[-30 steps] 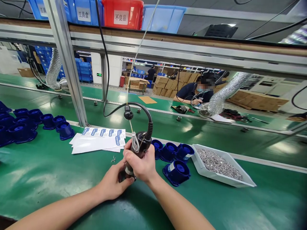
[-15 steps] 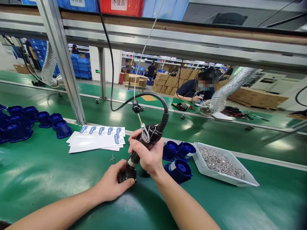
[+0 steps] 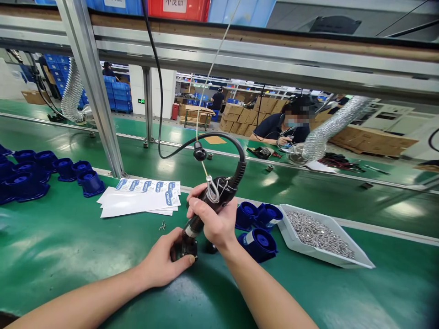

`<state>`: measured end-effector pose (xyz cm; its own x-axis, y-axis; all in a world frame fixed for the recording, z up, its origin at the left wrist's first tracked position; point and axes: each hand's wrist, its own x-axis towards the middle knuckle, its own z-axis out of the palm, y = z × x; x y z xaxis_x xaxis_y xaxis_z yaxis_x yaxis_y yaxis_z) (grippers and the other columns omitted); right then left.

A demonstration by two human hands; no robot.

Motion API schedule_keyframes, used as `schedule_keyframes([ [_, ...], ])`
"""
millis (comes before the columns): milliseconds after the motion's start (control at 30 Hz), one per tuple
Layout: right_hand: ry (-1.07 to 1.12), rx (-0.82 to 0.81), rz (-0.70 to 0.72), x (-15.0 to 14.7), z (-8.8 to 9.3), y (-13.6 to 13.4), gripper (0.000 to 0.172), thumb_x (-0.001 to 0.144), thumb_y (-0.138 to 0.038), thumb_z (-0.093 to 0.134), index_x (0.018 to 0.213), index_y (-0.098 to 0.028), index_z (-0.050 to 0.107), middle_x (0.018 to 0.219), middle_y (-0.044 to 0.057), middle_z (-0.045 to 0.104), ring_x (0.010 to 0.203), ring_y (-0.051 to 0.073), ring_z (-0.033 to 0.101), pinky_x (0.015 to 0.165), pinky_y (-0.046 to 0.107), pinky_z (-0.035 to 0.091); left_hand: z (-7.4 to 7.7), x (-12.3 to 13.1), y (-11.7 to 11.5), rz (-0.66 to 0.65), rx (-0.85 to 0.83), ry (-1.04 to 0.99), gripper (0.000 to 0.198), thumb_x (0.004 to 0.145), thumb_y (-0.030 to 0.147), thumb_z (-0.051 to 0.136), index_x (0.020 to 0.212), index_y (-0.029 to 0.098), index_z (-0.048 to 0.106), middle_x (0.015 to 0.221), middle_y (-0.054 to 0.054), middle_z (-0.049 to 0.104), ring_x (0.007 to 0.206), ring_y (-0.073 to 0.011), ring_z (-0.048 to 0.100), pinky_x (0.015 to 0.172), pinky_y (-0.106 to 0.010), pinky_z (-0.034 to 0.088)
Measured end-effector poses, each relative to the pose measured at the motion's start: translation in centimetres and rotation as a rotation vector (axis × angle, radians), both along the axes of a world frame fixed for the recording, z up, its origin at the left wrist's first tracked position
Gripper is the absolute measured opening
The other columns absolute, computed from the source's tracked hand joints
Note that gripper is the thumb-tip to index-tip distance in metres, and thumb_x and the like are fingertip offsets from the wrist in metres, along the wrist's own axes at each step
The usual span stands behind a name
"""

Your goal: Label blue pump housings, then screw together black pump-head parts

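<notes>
My right hand (image 3: 217, 221) is wrapped round a black corded power screwdriver (image 3: 220, 195), which leans with its tip down to the left. Its tip meets a small black part (image 3: 189, 249) on the green bench. Around that part, my left hand (image 3: 163, 260) has its thumb at the near side and its fingers behind. Another dark piece (image 3: 211, 247) shows partly below my right hand. Just right of that hand stand several blue plastic cups (image 3: 259, 244). A few loose screws (image 3: 162, 225) lie beyond my left hand.
A white tray (image 3: 291, 235) of screws stands at the right. White label sheets (image 3: 137, 203) and more blue cups (image 3: 91, 183) are at the left. A metal post (image 3: 94, 91) rises behind them. A co-worker (image 3: 284, 123) sits across the bench.
The whole view has shifted slightly, so things appear a little further right. Both hands keep their holds, and the screwdriver stays on the black part.
</notes>
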<state>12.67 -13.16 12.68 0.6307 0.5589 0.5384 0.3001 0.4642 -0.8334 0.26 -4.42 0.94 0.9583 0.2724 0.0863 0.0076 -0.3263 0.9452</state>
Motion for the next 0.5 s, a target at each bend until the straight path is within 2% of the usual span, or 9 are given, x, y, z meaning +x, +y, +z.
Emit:
schedule_keyframes([
  [333, 0.005, -0.003, 0.012, 0.27, -0.21, -0.04, 0.011, 0.079, -0.029, 0.076, 0.079, -0.02, 0.069, 0.064, -0.001, 0.067, 0.048, 0.016, 0.063, 0.049, 0.03, 0.052, -0.05, 0.03, -0.04, -0.006, -0.004, -0.002, 0.024, 0.089, 0.034, 0.073, 0.104, 0.019, 0.06, 0.088, 0.0, 0.064, 0.071, -0.0153, 0.049, 0.063, -0.028, 0.038],
  [500, -0.02, -0.106, 0.041, -0.32, -0.5, 0.42, 0.016, 0.075, -0.028, 0.071, 0.065, -0.022, 0.059, 0.055, -0.002, 0.058, 0.047, 0.015, 0.055, 0.046, 0.028, 0.043, -0.52, 0.34, 0.38, -0.038, -0.087, -0.038, 0.031, 0.088, 0.034, 0.077, 0.111, 0.018, 0.063, 0.091, -0.001, 0.064, 0.075, -0.0166, 0.052, 0.065, -0.029, 0.039],
])
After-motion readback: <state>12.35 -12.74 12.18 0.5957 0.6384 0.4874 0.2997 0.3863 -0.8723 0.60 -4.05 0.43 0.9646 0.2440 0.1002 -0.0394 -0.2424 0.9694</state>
